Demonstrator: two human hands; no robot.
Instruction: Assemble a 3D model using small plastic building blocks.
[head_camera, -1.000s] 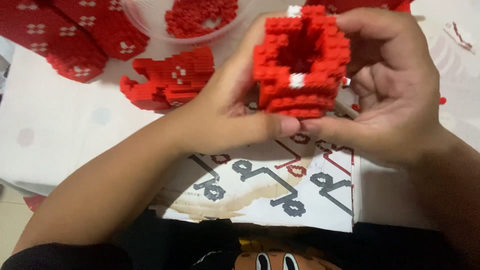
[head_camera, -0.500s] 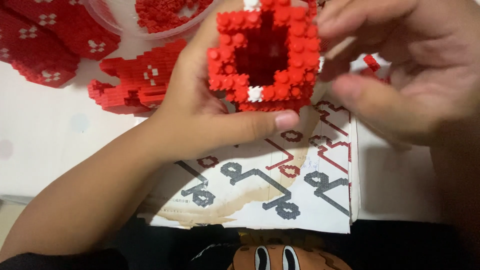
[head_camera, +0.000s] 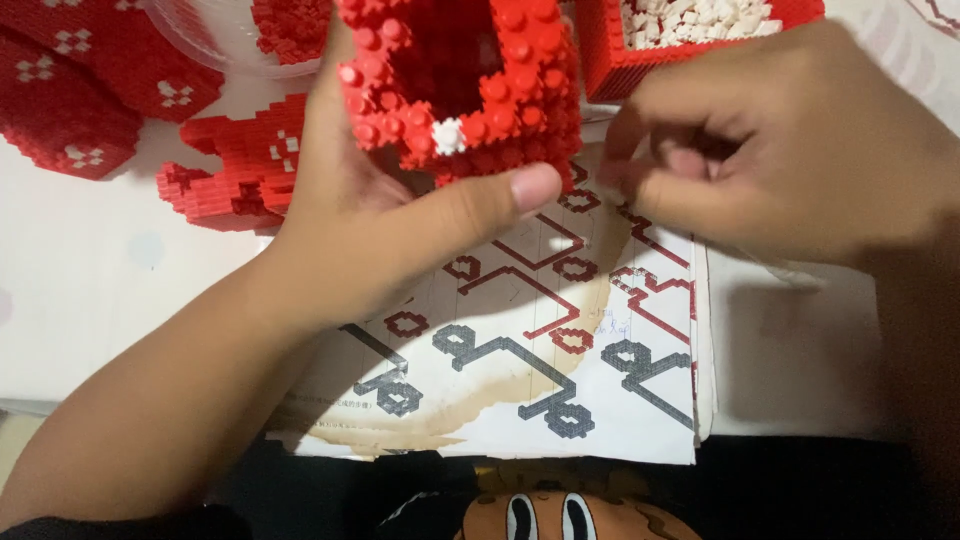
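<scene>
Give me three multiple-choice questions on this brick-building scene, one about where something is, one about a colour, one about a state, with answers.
1. Where does the instruction sheet lie?
A. under the hands, on the table
B. inside the plastic bowl
C. on top of the red box

2. What colour is the lone odd stud on the hollow brick model's near rim?
A. blue
B. white
C. green

3. How is the model held?
A. lying loose on the sheet
B. gripped in the left hand
C. pinched by the right hand alone

Answers: 1 A, the paper spreads below both hands; 2 B, one white stud among red; 3 B, the left thumb presses its near side while the right hand is beside it.
</scene>
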